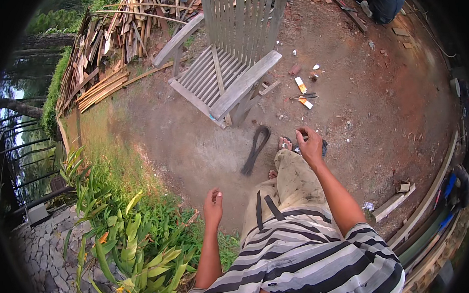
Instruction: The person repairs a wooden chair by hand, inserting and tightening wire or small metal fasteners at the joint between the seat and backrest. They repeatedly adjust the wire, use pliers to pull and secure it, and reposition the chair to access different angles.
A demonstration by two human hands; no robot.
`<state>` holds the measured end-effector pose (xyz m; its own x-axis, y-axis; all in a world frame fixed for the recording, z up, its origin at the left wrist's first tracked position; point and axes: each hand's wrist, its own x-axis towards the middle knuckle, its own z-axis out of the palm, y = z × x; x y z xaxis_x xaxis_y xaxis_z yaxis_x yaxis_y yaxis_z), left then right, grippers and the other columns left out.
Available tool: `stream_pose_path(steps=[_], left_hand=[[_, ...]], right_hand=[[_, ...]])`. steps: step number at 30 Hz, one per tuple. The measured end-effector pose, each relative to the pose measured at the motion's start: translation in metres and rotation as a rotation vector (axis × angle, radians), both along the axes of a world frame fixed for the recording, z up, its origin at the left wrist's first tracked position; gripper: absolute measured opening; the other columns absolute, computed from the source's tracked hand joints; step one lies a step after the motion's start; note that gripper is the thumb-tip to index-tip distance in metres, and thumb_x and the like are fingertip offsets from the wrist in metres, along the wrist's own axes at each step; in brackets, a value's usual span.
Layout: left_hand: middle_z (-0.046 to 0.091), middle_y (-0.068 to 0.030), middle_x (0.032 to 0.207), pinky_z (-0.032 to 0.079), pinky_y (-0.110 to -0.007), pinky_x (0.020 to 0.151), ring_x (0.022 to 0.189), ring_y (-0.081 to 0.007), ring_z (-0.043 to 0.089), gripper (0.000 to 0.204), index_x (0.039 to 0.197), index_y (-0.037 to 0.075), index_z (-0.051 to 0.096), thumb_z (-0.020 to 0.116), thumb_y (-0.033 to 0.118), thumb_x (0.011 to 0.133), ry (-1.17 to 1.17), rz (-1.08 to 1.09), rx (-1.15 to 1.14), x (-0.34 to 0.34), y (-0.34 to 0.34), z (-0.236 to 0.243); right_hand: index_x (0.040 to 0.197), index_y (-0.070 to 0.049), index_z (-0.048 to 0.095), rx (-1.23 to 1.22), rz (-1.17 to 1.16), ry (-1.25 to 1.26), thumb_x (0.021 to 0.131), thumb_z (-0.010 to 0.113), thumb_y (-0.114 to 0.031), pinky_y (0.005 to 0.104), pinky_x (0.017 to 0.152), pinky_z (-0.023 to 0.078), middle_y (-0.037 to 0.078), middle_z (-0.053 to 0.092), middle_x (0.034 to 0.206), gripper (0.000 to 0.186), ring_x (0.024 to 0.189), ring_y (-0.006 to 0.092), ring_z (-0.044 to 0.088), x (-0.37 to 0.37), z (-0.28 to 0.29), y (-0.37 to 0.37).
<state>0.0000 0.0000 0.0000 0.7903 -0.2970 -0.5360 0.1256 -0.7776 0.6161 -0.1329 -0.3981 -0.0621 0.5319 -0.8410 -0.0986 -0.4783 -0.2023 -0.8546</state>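
My left hand hangs over the ground beside the green plants, its fingers loosely bent and nothing visible in it. Further forward, my right hand is raised above my right foot, fingers curled but apart, with no object showing between them. A looped bundle of dark wire or cord lies on the bare earth between the two hands, touched by neither. Ahead of it stands a weathered wooden armchair with a slatted seat and back. One loose-looking strip of wood crosses its seat diagonally.
Split wood and bamboo are heaped at the far left. Orange-and-white packets lie right of the chair. Leafy plants border stone paving at left. Long boards lie at right. Another person is at the far right.
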Motion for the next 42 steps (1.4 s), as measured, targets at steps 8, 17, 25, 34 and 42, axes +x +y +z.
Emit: stream_pose_path(steps=[8,17,25,34,42], left_hand=[[0.054,-0.0227,0.148,0.043,-0.048,0.109,0.13,-0.0398,0.056,0.063,0.153,0.003,0.045,0.069,0.016,0.097,-0.777,-0.72,-0.21,0.179,-0.28,-0.047],[0.06,-0.0217,0.132,0.054,-0.048,0.092,0.115,-0.0415,0.064,0.093,0.157,0.007,0.038,0.083,0.037,0.082,-0.783,-1.006,0.13,0.231,-0.376,-0.132],[0.061,-0.0268,0.137,0.053,-0.05,0.098,0.119,-0.0451,0.065,0.089,0.157,0.009,0.041,0.082,0.04,0.084,-0.903,-1.033,0.144,0.232,-0.374,-0.141],[0.064,-0.027,0.128,0.055,-0.05,0.091,0.109,-0.0451,0.068,0.089,0.157,0.005,0.039,0.077,0.046,0.088,-1.087,-1.079,0.197,0.235,-0.373,-0.149],[0.058,-0.0249,0.144,0.052,-0.05,0.101,0.125,-0.0453,0.062,0.088,0.158,0.01,0.039,0.077,0.047,0.088,-1.021,-1.033,0.244,0.228,-0.372,-0.151]], right_hand=[[0.1,-0.002,0.075,-0.104,-0.123,-0.374,0.088,0.074,-0.003,0.0349,0.074,0.058,0.013,0.074,0.096,0.011,0.083,0.0273,0.074,0.16,-0.125,-0.042],[0.098,-0.005,0.076,-0.411,-0.06,-0.687,0.08,0.081,0.002,0.035,0.075,0.058,0.01,0.075,0.095,0.019,0.086,0.0252,0.073,0.217,-0.226,-0.049],[0.099,-0.004,0.075,-0.515,-0.08,-0.945,0.079,0.081,0.005,0.0343,0.073,0.057,0.01,0.075,0.093,0.023,0.083,0.0245,0.072,0.244,-0.243,-0.058],[0.096,-0.005,0.074,-0.664,-0.117,-0.975,0.078,0.079,0.002,0.0355,0.071,0.058,0.008,0.074,0.091,0.02,0.082,0.0258,0.072,0.257,-0.243,-0.067],[0.093,-0.007,0.075,-0.929,-0.018,-0.888,0.079,0.079,-0.002,0.0336,0.064,0.057,0.007,0.072,0.086,0.015,0.078,0.0246,0.072,0.246,-0.244,-0.081]])
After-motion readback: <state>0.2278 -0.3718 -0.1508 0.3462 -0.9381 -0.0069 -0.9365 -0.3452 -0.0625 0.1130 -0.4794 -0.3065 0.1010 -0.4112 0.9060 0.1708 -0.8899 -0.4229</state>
